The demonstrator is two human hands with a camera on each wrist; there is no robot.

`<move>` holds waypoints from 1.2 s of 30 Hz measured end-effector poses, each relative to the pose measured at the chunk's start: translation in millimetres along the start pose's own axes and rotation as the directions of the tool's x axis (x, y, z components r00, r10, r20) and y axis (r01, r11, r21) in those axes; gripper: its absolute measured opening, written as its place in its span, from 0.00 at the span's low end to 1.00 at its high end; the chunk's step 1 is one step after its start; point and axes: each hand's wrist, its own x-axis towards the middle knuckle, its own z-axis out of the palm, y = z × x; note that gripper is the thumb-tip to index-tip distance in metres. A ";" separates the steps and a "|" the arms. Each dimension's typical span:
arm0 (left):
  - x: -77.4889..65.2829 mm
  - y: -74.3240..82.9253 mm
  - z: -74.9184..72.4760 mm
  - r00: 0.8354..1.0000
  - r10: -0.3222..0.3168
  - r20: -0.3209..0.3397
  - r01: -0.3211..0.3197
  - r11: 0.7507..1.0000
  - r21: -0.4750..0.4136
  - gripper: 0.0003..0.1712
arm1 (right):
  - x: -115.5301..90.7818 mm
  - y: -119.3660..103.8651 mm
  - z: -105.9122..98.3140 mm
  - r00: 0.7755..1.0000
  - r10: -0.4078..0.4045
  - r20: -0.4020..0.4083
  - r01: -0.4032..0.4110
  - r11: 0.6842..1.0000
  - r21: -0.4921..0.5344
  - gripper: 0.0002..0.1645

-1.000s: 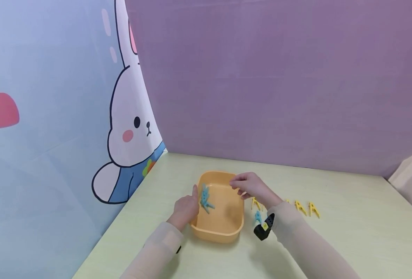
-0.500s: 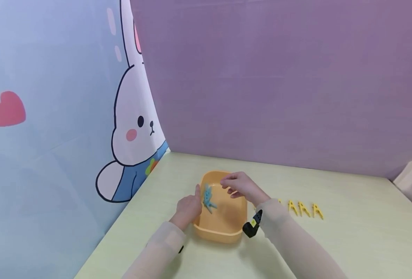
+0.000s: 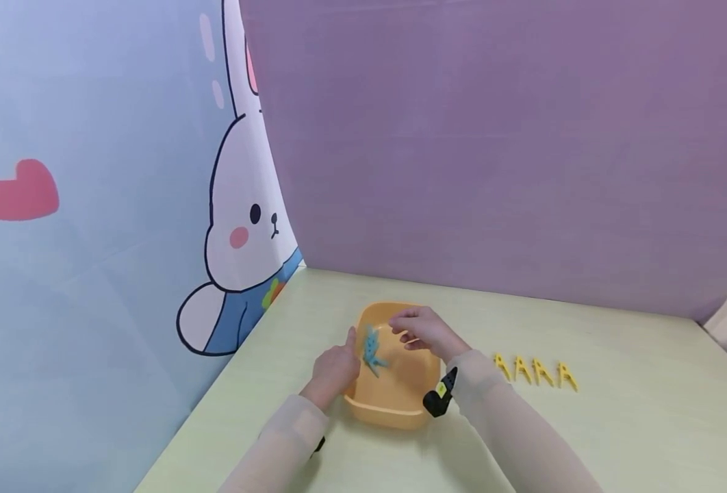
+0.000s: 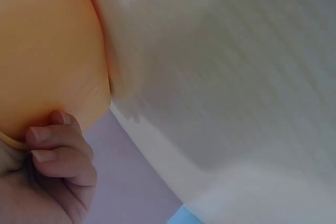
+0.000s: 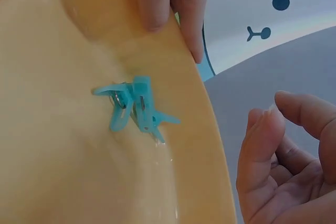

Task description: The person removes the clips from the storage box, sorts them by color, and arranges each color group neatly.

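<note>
An orange plastic basin stands on the table, and several turquoise clothespins lie clustered inside by its left wall. My left hand grips the basin's left rim; in the left wrist view its fingers curl against the outer wall. Over the basin's right side hovers my right hand, fingers loosely bent. In the right wrist view, thumb and finger tips come close together with no object visible between them, beside the basin wall and the turquoise clothespins.
Several yellow clothespins stand in a row on the pale table, right of my right forearm. A purple backdrop rises behind the table. On the left is a blue panel with a cartoon rabbit.
My right hand has shifted slightly left over the basin. A turquoise clothespin seen on the table a second ago is now out of sight. The head view has turned a little left.
</note>
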 end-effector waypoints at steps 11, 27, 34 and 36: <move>-6.2 -3.9 -1.6 0.994 0.037 -0.099 -0.039 0.999 -0.020 0.32 | 6.2 -1.2 7.2 1.000 0.003 0.004 -0.003 1.000 -0.002 0.18; -6.5 -12.7 5.9 0.943 0.164 -0.288 -0.223 0.957 -0.186 0.25 | 20.9 5.1 12.9 0.999 0.020 -0.031 -0.021 1.000 -0.010 0.17; -7.1 -8.9 5.4 0.957 0.135 -0.257 -0.194 0.956 -0.221 0.25 | 27.0 9.1 11.9 1.000 0.018 -0.025 -0.019 0.999 -0.045 0.19; -7.2 -7.5 6.1 0.958 0.138 -0.252 -0.196 0.956 -0.220 0.25 | 29.0 11.4 11.1 0.999 0.019 -0.033 -0.021 0.998 -0.053 0.18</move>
